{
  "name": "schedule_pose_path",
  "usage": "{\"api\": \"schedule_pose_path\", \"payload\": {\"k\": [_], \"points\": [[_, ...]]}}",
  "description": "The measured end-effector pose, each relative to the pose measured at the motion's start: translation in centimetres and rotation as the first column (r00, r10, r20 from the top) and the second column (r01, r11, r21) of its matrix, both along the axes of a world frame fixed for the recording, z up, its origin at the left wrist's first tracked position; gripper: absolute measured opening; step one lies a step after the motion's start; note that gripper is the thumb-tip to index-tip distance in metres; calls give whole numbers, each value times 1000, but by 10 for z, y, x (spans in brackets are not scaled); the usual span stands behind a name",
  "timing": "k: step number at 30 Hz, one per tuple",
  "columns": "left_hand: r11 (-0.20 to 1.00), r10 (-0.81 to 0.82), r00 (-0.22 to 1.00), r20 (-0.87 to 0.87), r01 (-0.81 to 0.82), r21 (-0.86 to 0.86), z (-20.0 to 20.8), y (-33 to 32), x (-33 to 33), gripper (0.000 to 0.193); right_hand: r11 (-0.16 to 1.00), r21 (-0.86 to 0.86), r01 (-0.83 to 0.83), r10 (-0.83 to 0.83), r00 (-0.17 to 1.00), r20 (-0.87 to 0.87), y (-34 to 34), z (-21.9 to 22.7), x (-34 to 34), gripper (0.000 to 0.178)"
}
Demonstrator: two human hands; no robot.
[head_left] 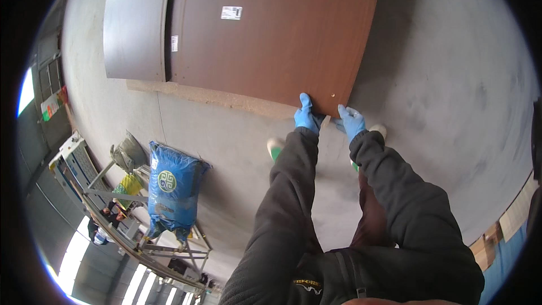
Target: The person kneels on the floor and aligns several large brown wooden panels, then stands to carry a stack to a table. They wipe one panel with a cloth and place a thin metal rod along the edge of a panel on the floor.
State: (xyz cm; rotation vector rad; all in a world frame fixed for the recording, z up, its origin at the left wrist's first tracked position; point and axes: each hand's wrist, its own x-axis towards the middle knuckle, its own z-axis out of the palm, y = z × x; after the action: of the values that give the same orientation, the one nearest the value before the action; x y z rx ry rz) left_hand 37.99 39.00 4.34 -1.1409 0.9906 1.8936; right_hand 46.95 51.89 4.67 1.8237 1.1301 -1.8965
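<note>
A large brown panel (271,28) with a smooth face stretches away in front of me. At its near right corner is my left hand (306,117) in a blue glove, thumb over the panel's edge and fingers mostly hidden. My right hand (352,121), gloved too, closes on the same corner with its fingertips at the edge. Between the hands, something small and dark (319,120) shows next to the left glove; I cannot make out what it is. A small round hole sits in the panel close to my right fingertips.
Under the panel a raw chipboard edge (220,97) sticks out. Left of it lies a greyer board (137,25), with a dark gap between. A stuffed blue sack (172,189) rests against a metal frame (200,237) on my left. Wooden pieces (484,251) are at the lower right.
</note>
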Motion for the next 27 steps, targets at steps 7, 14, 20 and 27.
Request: {"api": "schedule_pose_path", "payload": {"k": [7, 14, 20, 27], "points": [[908, -256, 965, 61, 262, -328, -6, -4, -10, 79, 865, -133, -483, 475, 876, -87, 44, 18, -33, 50], [864, -423, 905, -46, 387, -322, 2, -35, -19, 68, 806, -175, -565, 567, 822, -42, 50, 19, -44, 63], [983, -93, 987, -127, 71, -167, -13, -61, -43, 41, 832, -80, -549, 543, 835, -87, 58, 8, -48, 50], [991, 29, 991, -131, -46, -127, -31, -64, -39, 43, 878, -19, -478, 476, 877, -57, 47, 13, -45, 34]]}}
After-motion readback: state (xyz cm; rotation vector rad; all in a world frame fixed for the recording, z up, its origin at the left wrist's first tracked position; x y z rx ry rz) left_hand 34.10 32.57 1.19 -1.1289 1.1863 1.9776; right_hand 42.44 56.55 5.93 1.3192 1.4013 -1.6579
